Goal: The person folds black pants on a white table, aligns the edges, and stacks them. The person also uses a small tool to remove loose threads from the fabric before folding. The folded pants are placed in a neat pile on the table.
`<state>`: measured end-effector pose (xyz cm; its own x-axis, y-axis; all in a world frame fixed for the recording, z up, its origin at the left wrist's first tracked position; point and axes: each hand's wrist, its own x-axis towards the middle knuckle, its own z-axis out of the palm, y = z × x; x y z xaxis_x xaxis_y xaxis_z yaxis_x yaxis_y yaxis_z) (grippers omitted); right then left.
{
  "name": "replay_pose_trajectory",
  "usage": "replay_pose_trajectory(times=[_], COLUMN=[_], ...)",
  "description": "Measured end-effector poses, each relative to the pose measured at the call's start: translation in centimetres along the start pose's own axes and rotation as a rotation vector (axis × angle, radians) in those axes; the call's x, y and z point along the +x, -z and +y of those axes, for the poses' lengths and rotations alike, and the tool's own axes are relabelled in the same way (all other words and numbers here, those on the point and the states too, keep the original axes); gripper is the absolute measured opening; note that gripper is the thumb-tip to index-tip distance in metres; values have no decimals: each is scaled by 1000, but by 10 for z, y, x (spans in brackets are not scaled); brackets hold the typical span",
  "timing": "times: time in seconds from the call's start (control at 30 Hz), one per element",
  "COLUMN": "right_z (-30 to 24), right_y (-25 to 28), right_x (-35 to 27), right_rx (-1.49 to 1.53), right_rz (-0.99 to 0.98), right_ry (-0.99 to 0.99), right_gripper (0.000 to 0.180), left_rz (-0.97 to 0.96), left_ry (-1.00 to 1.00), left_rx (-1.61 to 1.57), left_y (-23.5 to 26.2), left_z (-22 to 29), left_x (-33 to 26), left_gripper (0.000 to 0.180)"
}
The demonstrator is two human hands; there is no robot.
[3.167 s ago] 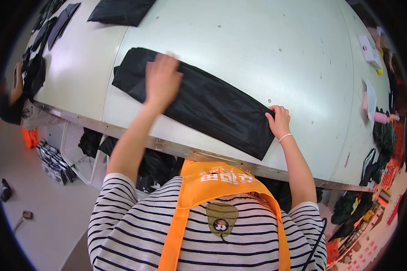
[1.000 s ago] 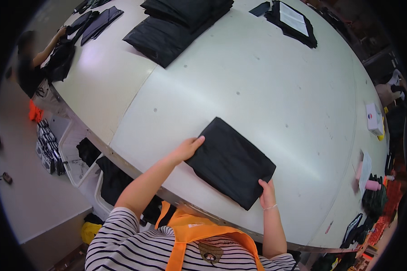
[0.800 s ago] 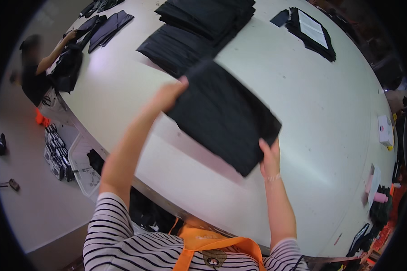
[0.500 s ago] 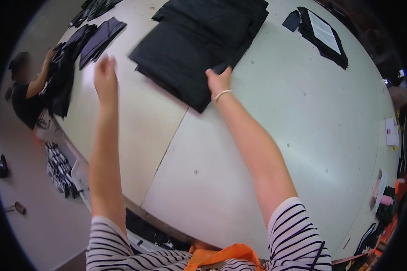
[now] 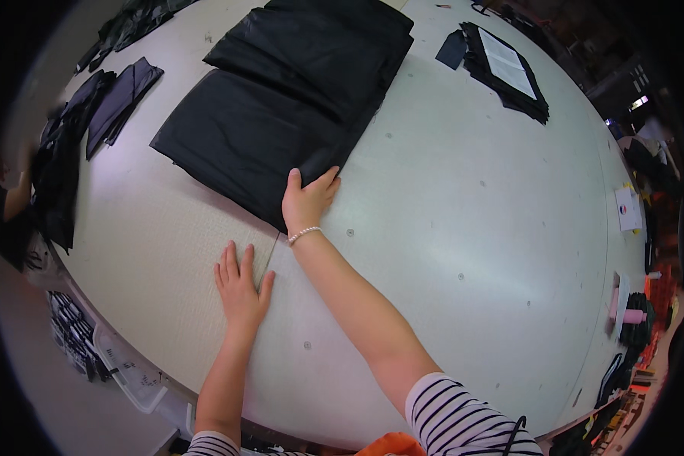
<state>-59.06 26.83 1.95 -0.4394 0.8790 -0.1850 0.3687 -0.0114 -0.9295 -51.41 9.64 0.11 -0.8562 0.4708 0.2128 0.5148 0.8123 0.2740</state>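
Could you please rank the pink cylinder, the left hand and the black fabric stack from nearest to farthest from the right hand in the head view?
1. Black fabric stack: touching the right hand.
2. Left hand: lower left of it.
3. Pink cylinder: far right of the view.

Broad, pale table (image 5: pixel 425 327), crossed by a seam between a creamier part on the left and a whiter part on the right, with small round marks dotted over the whiter part. On it, toward the far side and across the seam, a thick stack of folded black cloth (image 5: pixel 281 99), layers unevenly stepped. Farther left, a folded grey cloth (image 5: pixel 121 99) just beside loose black cloth (image 5: pixel 57 182) at the edge; above these, a heap of dark cloth (image 5: pixel 133 32). At upper right, a small black pile (image 5: pixel 536 105) under white paper (image 5: pixel 507 67), with a dark scrap (image 5: pixel 451 50) just beside. Along the right edge, a white box (image 5: pixel 628 209) and, nearer, a pink spool (image 5: pixel 633 316).
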Motion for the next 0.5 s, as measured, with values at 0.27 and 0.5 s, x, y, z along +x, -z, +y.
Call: replay_pose_trajectory(times=[0.27, 0.5], right_z=[35, 210], right_y=[118, 447], right_x=[-36, -205], right_rx=[336, -15], right_rz=[-237, 87], right_ry=[71, 102], right_gripper=[78, 54], left_rz=[6, -120], left_ry=[4, -244], left_rx=[45, 56], left_y=[6, -14], left_z=[-2, 99], left_x=[6, -97], left_gripper=[60, 79])
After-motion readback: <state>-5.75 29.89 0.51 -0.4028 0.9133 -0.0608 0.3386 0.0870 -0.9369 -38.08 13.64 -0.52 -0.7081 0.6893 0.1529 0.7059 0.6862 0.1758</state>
